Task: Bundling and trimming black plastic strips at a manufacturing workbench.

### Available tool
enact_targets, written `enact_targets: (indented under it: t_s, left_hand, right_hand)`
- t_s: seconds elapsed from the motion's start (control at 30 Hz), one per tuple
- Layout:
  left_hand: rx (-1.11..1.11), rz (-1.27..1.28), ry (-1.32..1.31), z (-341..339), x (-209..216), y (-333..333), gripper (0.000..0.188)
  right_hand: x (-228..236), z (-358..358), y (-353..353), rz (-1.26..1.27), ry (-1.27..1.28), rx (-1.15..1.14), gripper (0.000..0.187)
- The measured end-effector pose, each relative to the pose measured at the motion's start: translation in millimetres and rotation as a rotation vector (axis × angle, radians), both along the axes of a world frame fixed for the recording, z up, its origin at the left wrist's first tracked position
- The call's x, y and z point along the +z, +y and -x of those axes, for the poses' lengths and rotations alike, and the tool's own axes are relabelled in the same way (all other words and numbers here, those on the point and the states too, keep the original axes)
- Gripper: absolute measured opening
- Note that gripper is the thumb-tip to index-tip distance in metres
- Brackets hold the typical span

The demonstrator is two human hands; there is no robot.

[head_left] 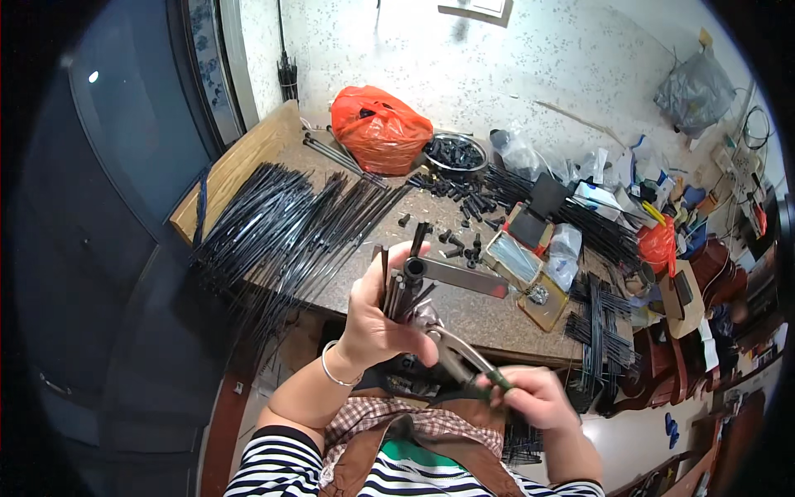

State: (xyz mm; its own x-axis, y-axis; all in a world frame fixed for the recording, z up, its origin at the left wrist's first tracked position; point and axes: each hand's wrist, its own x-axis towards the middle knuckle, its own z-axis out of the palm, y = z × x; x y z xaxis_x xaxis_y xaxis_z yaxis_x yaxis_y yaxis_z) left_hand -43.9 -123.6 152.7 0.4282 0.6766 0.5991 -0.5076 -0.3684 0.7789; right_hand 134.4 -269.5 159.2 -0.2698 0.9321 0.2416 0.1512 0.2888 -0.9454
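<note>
My left hand [374, 325], with a bracelet at its wrist, is closed around a bundle of short dark metal ribs [395, 291] that looks like part of an umbrella frame. At its top is a round black tubular piece [415, 267]. A flat metal bar [468, 279] sticks out to the right beside this piece. Lower right, my right hand [540, 399] grips the green-sleeved handles of metal pliers [465, 348]. The pliers' jaws are up against the lower end of the bundle; what they bite on is hidden. My right fingers are slightly blurred.
Long dark ribs [281, 215] lie heaped on the table's left. Behind are an orange plastic bag [381, 128] and a metal bowl [474, 167] of small black parts. Loose black parts [472, 205] lie mid-table. A clear-lidded box [515, 258] and crossed rib bundles [600, 323] stand right.
</note>
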Motion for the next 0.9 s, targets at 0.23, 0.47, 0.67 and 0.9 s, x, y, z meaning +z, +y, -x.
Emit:
enact_targets:
  t_s: [0.23, 0.47, 0.67, 0.9]
  left_hand:
    - [0.010, -0.025, 0.248, 3, 2, -1, 0.071]
    - [-0.099, 0.031, -0.005, 15, 2, 6, 0.067]
    - [0.001, -0.148, 0.123, 16, 2, 10, 0.067]
    - [-0.129, -0.029, -0.004, 16, 3, 18, 0.079]
  right_hand:
    - [-16, 27, 14, 0.353, -0.117, 0.030, 0.038]
    - [-3, 41, 4, 0.459, 0.035, -0.029, 0.021]
    - [-24, 50, 26, 0.191, -0.336, -0.311, 0.050]
    - [-17, 51, 18, 0.156, -0.230, -0.167, 0.025]
